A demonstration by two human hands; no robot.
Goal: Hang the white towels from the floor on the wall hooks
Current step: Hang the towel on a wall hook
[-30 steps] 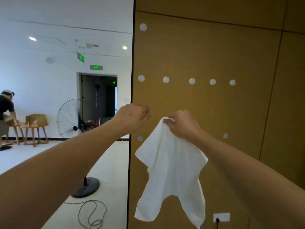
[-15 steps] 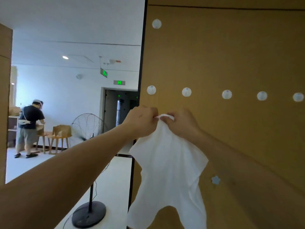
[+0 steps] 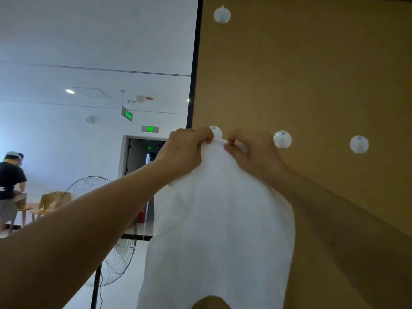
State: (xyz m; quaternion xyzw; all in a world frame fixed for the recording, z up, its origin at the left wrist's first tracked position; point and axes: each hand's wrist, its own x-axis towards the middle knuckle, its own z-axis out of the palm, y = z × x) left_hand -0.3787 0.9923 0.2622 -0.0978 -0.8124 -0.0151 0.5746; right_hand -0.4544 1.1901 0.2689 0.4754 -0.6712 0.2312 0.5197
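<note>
1. At centre frame, against the brown wall panel (image 3: 312, 85), both hands hold the top edge of a white towel (image 3: 218, 230) up to a round white hook (image 3: 215, 132).
2. Left hand (image 3: 185, 152): fingers curled and pinching the bunched top edge of the towel, just left of the hook. Grip is narrow and closed on cloth.
3. Right hand (image 3: 252, 152): fingers likewise curled, pinching the same edge just right of the hook. The short span of cloth between the two hands lies at the hook's lower rim; whether it has caught on the hook cannot be told.
4. Location of the towel: it hangs from the two pinches down the centre of the frame, in front of the panel, with its lower end running out of the bottom edge.
5. Handling, judged from the drape: light, soft and limp, with no stiffness. It should bear a firm pinch without harm, but will slip off a small rounded hook unless a fold or loop is seated well over it.
6. Best hold, in my judgement: the top edge, close on either side of the hook, as now.
7. Free hooks: second hook (image 3: 282, 139) and third hook (image 3: 359, 144) to the right, upper hook (image 3: 222, 14) above.
</note>
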